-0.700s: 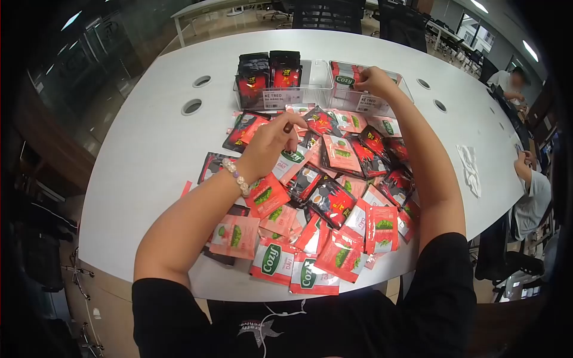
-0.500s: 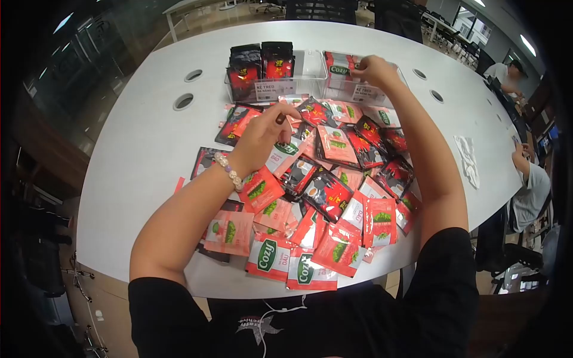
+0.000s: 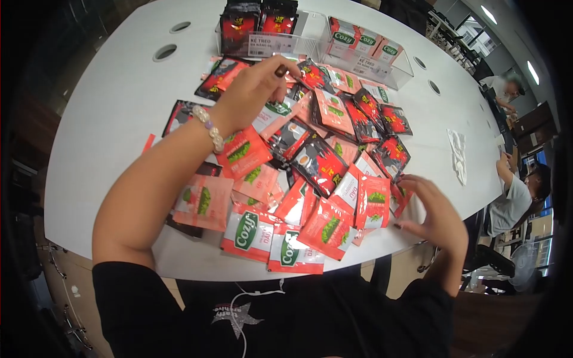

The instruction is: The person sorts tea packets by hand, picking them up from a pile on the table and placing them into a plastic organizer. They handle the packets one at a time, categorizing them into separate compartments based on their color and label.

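Note:
A heap of sachets covers the middle of the table, pink-and-red Cozy tea sachets [image 3: 248,232] mixed with black-and-red sachets [image 3: 322,166]. My left hand [image 3: 248,92] hovers over the far left of the heap, fingers loosely bent, with nothing visible in it. At the heap's right edge, my right hand [image 3: 436,215] has thumb and fingers spread beside a red sachet [image 3: 401,200]. Behind the heap, a clear bin [image 3: 307,45] holds upright black-and-red sachets [image 3: 240,27]. Cozy sachets [image 3: 365,40] stand in rows in the clear bin [image 3: 394,74] to its right.
A crumpled white strip [image 3: 457,156] lies on the table [image 3: 95,149] at the right. Round holes [image 3: 165,52] pierce the tabletop on both sides. Two other people [image 3: 513,203] sit beyond the right edge.
My right hand has left the Cozy bin and come down to the heap's right edge, fingers spread. My left hand stays over the heap. The view has shifted, and the bins now appear higher.

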`<state>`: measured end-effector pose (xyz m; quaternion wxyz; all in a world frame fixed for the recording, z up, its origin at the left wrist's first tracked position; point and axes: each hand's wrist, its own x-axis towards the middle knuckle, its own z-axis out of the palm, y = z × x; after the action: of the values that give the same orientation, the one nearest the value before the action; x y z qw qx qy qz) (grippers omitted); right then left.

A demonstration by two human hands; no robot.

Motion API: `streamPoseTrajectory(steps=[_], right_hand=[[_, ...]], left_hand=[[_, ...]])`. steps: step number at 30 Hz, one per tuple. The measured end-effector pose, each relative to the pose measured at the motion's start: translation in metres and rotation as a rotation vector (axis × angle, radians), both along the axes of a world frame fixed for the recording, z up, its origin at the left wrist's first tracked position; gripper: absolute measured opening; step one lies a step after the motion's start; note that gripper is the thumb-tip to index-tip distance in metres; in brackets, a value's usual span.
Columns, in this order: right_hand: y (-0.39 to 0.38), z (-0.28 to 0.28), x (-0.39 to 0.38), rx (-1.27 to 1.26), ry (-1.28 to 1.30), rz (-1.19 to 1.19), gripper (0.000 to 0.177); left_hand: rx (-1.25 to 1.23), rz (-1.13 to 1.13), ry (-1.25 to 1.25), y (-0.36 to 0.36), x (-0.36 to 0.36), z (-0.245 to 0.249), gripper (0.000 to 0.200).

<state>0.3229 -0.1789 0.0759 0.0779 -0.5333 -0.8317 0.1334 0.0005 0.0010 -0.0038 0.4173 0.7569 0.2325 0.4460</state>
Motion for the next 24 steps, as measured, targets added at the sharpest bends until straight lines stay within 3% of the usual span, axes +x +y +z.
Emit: streamPoseTrajectory(steps=[1,5,8,11,14,15,18,24], right_hand=[[-0.007,-0.009,0.0,-0.016,-0.031,-0.01,0.06],[-0.019,-0.037,0.002,0.17,-0.013,-0.2,0.05],[-0.014,-0.05,0.017,0.313,-0.123,-0.093,0.044],[-0.01,-0.046,0.02,0.289,-0.011,-0.178,0.033],[0.0,-0.032,0.028,0.342,0.082,-0.233,0.027],[0.004,-0.026,0.03,0.387,0.104,-0.236,0.025],[0.019,-0.001,0.037,0.611,0.037,-0.184,0.02],[0.097,0.022,0.034,0.53,0.654,-0.222,0.022]], left_hand=[[0.015,0.012,-0.005,-0.001,0.001,0.0,0.04],[0.095,0.027,0.037,0.0,0.0,-0.001,0.042],[0.125,0.029,0.073,0.0,-0.002,0.0,0.046],[0.125,0.048,0.094,-0.001,-0.003,0.0,0.048],[0.111,0.075,0.058,-0.003,-0.001,0.0,0.03],[0.109,0.073,0.1,-0.003,-0.003,0.001,0.048],[0.083,0.044,0.069,-0.002,-0.001,0.0,0.047],[0.061,0.031,0.044,-0.001,0.0,-0.002,0.039]])
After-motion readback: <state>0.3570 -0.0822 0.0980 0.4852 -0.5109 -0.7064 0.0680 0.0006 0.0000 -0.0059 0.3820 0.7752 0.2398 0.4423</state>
